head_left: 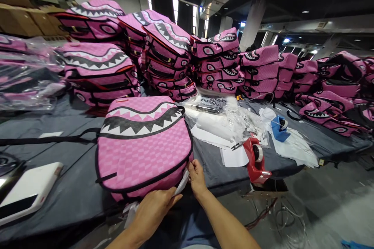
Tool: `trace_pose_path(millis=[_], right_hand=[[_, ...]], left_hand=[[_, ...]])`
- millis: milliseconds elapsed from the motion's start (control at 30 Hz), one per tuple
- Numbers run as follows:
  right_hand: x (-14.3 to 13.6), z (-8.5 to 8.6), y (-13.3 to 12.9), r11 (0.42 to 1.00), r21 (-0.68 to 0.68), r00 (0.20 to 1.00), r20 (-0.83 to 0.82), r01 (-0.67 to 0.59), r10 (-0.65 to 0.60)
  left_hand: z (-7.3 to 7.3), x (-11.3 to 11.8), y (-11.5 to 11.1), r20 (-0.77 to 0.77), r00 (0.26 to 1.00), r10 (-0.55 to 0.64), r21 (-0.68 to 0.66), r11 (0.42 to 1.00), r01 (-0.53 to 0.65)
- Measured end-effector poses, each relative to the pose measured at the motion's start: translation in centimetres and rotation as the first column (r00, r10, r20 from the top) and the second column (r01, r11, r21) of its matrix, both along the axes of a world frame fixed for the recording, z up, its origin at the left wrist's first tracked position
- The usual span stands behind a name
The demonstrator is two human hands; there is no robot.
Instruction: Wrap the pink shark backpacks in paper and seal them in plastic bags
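Note:
A pink checkered backpack (146,153) with a black-and-white jagged-teeth print lies on the table in front of me, its front face up. My left hand (157,207) is at the backpack's near edge, fingers closed on a whitish translucent piece of plastic (183,183). At the near right corner, my right hand (196,177) pinches the other end of that plastic, close against the backpack's black piping. More crumpled plastic (131,214) shows below the backpack, left of my left hand. A black strap (58,140) stretches from the backpack to the left.
Stacks of similar pink backpacks (102,74) line the back. Plastic-wrapped ones (26,78) sit at far left. A white boxy device (32,190) lies at left. Right of the backpack are a red tape dispenser (253,159), a blue tape dispenser (279,128), snips (238,146) and plastic bags (216,103).

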State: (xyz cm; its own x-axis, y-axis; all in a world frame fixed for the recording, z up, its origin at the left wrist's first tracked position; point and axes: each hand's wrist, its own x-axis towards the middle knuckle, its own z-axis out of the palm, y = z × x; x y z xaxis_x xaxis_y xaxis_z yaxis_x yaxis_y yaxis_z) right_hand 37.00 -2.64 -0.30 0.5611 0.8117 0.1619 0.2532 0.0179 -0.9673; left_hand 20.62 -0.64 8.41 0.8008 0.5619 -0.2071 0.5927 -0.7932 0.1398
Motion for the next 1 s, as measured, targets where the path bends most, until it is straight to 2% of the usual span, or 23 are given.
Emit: trace_pose_path(millis=[100, 133, 167, 200, 233, 267, 300, 333, 367, 433, 500, 533, 600, 667, 767, 833, 900, 1000], right_hand=[[1.1, 0.4, -1.8, 0.998, -0.020, 0.998, 0.035, 0.053, -0.052], [1.3, 0.9, -2.6, 0.998, 0.000, 0.992, 0.109, 0.059, -0.059], [1.5, 1.6, -3.5, 1.000, 0.030, 0.971, 0.240, 0.007, -0.014], [1.7, 2.3, -4.2, 0.993, 0.049, 0.904, 0.420, -0.112, 0.081], [1.8, 3.1, -4.7, 0.963, 0.030, 0.765, 0.614, -0.268, 0.194], [1.9, 3.9, -4.9, 0.908, -0.034, 0.566, 0.773, -0.417, 0.288], [2.0, 4.6, -4.9, 0.847, -0.118, 0.359, 0.869, -0.518, 0.341], [2.2, 5.1, -4.7, 0.805, -0.184, 0.205, 0.913, -0.565, 0.352], [2.5, 5.6, -4.3, 0.792, -0.216, 0.109, 0.936, -0.571, 0.334], [3.1, 6.1, -3.5, 0.797, -0.222, 0.024, 0.959, -0.562, 0.283], [3.6, 6.2, -2.9, 0.795, -0.218, -0.003, 0.965, -0.566, 0.262], [3.8, 6.1, -2.7, 0.794, -0.216, -0.004, 0.966, -0.568, 0.260], [3.8, 5.9, -2.6, 0.798, -0.216, -0.001, 0.966, -0.562, 0.260], [3.6, 5.4, -2.6, 0.818, -0.202, 0.007, 0.970, -0.538, 0.244], [2.8, 4.6, -2.5, 0.864, -0.147, 0.026, 0.983, -0.482, 0.182], [2.4, 4.0, -2.3, 0.888, -0.112, 0.041, 0.989, -0.446, 0.145], [2.1, 3.8, -2.2, 0.902, -0.115, 0.046, 0.988, -0.416, 0.148], [1.7, 4.0, -2.3, 0.904, -0.151, 0.052, 0.981, -0.399, 0.187]], left_hand=[[-0.6, -0.1, 0.2, 0.031, 0.999, 0.010, 0.002, 1.000, -0.010], [-0.9, -0.1, 0.2, 0.048, 0.999, 0.012, -0.007, 1.000, -0.011], [-1.2, -0.1, 0.2, 0.073, 0.997, 0.009, -0.022, 1.000, -0.007], [-1.5, -0.1, 0.3, 0.104, 0.995, -0.002, -0.039, 0.999, 0.006], [-1.8, -0.2, 0.3, 0.140, 0.990, -0.017, -0.051, 0.998, 0.024], [-2.2, -0.3, 0.4, 0.180, 0.983, -0.040, -0.049, 0.998, 0.049], [-2.5, -0.6, 0.6, 0.219, 0.973, -0.074, -0.029, 0.996, 0.082], [-2.8, -1.1, 0.9, 0.257, 0.958, -0.126, 0.019, 0.992, 0.126], [-3.2, -1.8, 1.2, 0.294, 0.935, -0.197, 0.101, 0.979, 0.175], [-4.2, -3.9, 2.3, 0.341, 0.854, -0.393, 0.331, 0.901, 0.282], [-5.5, -6.5, 3.7, 0.348, 0.763, -0.545, 0.541, 0.781, 0.312], [-6.2, -7.8, 4.5, 0.355, 0.736, -0.577, 0.605, 0.742, 0.289], [-7.9, -9.7, 5.9, 0.368, 0.719, -0.589, 0.671, 0.704, 0.232], [-9.6, -10.6, 7.0, 0.350, 0.733, -0.583, 0.705, 0.679, 0.204], [-11.3, -10.5, 7.9, 0.299, 0.767, -0.568, 0.716, 0.665, 0.214], [-11.8, -10.2, 7.9, 0.302, 0.770, -0.562, 0.717, 0.666, 0.206], [-11.7, -10.0, 7.7, 0.313, 0.766, -0.561, 0.715, 0.670, 0.199], [-11.1, -9.9, 7.0, 0.331, 0.791, -0.515, 0.672, 0.717, 0.185]])
